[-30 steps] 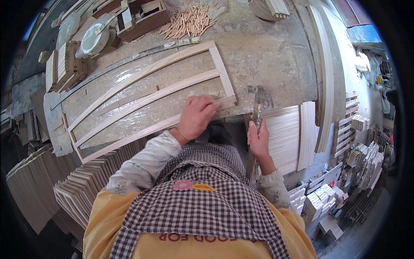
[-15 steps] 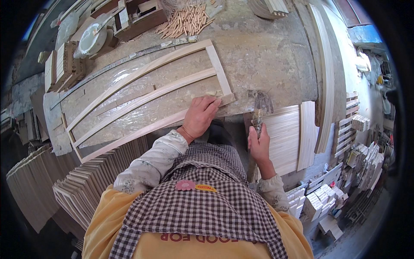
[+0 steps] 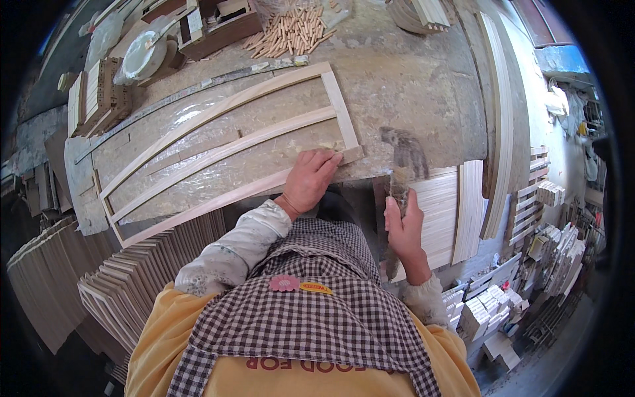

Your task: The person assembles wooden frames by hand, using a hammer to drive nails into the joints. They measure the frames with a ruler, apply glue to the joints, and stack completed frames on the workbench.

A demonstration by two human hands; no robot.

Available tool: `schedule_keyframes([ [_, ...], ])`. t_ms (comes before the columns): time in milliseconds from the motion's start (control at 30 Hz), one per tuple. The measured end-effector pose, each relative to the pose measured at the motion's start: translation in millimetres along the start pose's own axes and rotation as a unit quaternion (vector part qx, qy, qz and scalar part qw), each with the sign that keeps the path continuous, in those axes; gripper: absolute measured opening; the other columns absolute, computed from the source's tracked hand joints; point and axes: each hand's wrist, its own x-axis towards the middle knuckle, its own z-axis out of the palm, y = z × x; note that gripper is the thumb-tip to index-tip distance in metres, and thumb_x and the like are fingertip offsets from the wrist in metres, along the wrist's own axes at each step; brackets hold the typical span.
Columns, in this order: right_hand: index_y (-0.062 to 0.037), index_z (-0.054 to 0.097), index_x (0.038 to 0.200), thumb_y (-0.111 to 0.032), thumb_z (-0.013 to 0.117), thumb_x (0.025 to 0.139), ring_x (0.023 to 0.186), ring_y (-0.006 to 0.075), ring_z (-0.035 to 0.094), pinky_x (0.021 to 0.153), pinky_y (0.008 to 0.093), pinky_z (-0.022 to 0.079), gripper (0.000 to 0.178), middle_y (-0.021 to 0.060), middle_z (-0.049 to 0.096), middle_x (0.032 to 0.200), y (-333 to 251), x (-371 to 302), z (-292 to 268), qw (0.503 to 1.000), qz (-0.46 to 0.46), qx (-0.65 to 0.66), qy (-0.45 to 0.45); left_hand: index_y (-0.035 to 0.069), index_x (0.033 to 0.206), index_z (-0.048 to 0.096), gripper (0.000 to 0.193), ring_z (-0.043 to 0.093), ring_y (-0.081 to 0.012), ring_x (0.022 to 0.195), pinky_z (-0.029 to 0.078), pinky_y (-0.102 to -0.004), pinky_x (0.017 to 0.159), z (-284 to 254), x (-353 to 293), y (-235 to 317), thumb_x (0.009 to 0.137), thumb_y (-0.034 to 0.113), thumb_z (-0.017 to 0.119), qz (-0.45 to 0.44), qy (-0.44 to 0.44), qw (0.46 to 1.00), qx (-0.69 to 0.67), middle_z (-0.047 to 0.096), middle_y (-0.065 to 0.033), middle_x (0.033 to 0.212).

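Note:
A pale wooden frame (image 3: 264, 134) with three long rails lies on the workbench, its near rail along the bench's front edge. My left hand (image 3: 311, 177) is closed over that near rail by the right corner, thumb and fingers pressed on the wood. A short wood block or end piece (image 3: 351, 155) sits at this corner, just beyond my fingertips. In my right hand (image 3: 405, 228) is a hammer (image 3: 403, 155), gripped by its worn handle. Its head, smeared by motion, hangs over the bench edge to the right of the frame, apart from it.
Wooden dowels (image 3: 291, 32) lie heaped at the back, near a wooden box (image 3: 218, 30) and a white bowl (image 3: 145, 56). Flat slats (image 3: 433, 212) are stacked right of me. Long strips (image 3: 496, 119) run along the right side. Upright panels (image 3: 145, 271) stand below the bench at left.
The hammer head has swung slightly and is more blurred now. My right hand has shifted a little to the right and down. My left hand stays on the frame's corner.

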Motion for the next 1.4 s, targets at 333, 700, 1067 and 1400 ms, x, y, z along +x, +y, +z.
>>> schedule_keyframes([
  [333, 0.0033, 0.054, 0.124, -0.020, 0.060, 0.100, 0.082, 0.0426, 0.068, 0.070, 0.0470, 0.053, 0.035, 0.0252, 0.069, 0.089, -7, -1, 5, 0.984, -0.007, -0.159, -0.079, 0.004, 0.122, 0.064, 0.039, 0.060, -0.0301, 0.105, 0.048, -0.0412, 0.091, 1, 2, 2, 0.084, 0.008, 0.070, 0.004, -0.005, 1.000, 0.015, 0.063, -0.0085, 0.111],
  [700, 0.0024, 0.056, 0.129, -0.031, 0.063, 0.100, 0.086, 0.0426, 0.070, 0.076, 0.0462, 0.053, 0.045, 0.0274, 0.069, 0.091, 24, 53, -34, 0.978, -0.048, -0.178, 0.098, 0.006, 0.122, 0.065, 0.035, 0.061, -0.0326, 0.106, 0.046, -0.0436, 0.094, -36, -18, -4, 0.087, 0.007, 0.065, -0.075, -0.005, 0.997, -0.013, 0.066, -0.0112, 0.113],
  [1067, -0.0020, 0.051, 0.139, -0.024, 0.068, 0.092, 0.125, 0.0441, 0.051, 0.104, 0.0529, 0.041, 0.054, 0.0250, 0.055, 0.134, 63, 120, -41, 0.856, -0.189, -0.445, 0.185, 0.011, 0.122, 0.064, 0.038, 0.057, -0.0337, 0.118, 0.040, -0.0478, 0.100, -136, -119, -44, 0.085, 0.010, 0.071, -0.209, 0.037, 0.955, 0.209, 0.061, -0.0116, 0.130],
  [1400, -0.0051, 0.055, 0.136, -0.019, 0.076, 0.080, 0.123, 0.0331, 0.053, 0.108, 0.0487, 0.037, 0.061, 0.0141, 0.058, 0.127, -35, 87, 86, 0.825, -0.444, -0.307, -0.169, 0.009, 0.113, 0.063, 0.038, 0.059, -0.0343, 0.110, 0.047, -0.0462, 0.092, -158, -160, -52, 0.077, 0.008, 0.076, -0.177, 0.018, 0.968, 0.178, 0.062, -0.0099, 0.121],
])
